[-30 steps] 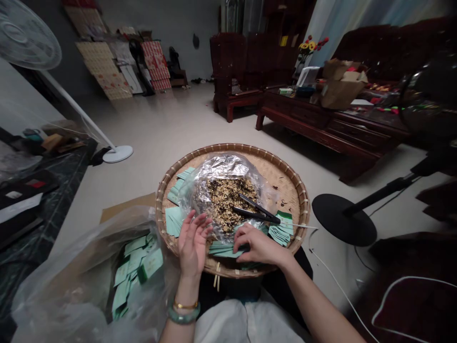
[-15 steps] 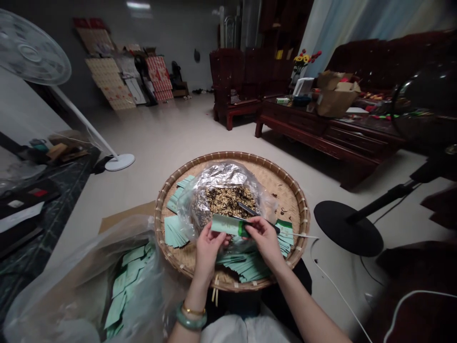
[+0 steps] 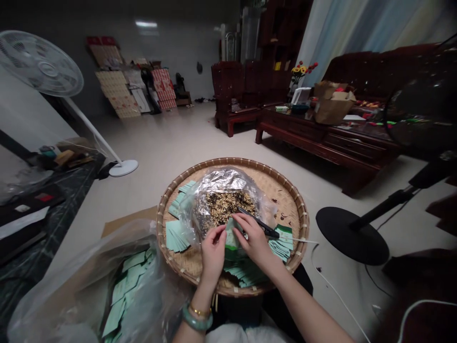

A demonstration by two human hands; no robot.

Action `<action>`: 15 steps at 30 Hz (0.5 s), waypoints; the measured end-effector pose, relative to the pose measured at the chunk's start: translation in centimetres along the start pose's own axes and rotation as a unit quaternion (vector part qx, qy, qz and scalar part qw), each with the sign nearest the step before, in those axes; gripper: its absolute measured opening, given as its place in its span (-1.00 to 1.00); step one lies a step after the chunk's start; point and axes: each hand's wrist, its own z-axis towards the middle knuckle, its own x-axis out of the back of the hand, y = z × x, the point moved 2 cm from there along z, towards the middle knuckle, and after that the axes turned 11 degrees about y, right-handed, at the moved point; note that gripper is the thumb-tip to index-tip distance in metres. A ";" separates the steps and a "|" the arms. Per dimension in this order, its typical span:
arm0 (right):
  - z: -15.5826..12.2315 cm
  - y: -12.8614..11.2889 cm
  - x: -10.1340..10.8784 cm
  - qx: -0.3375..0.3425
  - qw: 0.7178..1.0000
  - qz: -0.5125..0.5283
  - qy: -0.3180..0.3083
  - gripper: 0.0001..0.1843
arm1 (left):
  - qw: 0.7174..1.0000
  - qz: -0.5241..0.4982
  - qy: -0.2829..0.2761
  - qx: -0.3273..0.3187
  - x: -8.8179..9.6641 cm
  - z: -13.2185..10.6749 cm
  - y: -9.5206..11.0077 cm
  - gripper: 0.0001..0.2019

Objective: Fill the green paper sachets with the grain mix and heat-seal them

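A pale green paper sachet (image 3: 231, 242) stands on end between the person's 2 hands, just above a round woven bamboo tray (image 3: 282, 190) and right against a foil-lined plastic bag (image 3: 221, 180). The left hand (image 3: 213, 252) pinches the sachet's edge between thumb and forefinger. The right hand (image 3: 255, 241) closes in from the other side, its fingers (image 3: 250, 227) pressed together with their tips at the sachet's top. Inside the bag lies a heap of dried, chopped plant matter (image 3: 228, 206), and black tongs (image 3: 260, 223) rest at its mouth, just beyond the right hand. 3 loose groups of green sachets (image 3: 176, 236) sit on the tray around the bag. More fill a clear plastic sack (image 3: 71, 295) at the person's left. A jade bangle (image 3: 196, 320) and a thin gold bracelet (image 3: 199, 312) circle the left wrist.
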 end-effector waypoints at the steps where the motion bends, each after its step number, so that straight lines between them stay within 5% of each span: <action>1: -0.1 0.0 -0.2 0.002 1.000 0.000 0.009 -0.58 | 1.000 -0.001 0.006 -0.004 0.0 -0.1 -0.1 -0.82; 10: -1.7 0.2 -0.4 0.011 0.998 0.011 0.055 -0.72 | 0.999 0.007 0.032 0.031 0.5 -0.5 -1.5 -0.81; 15: -1.4 0.2 0.0 -0.001 0.994 -0.046 0.098 -0.82 | 0.998 0.052 -0.029 -0.027 0.5 -0.6 -1.3 -0.83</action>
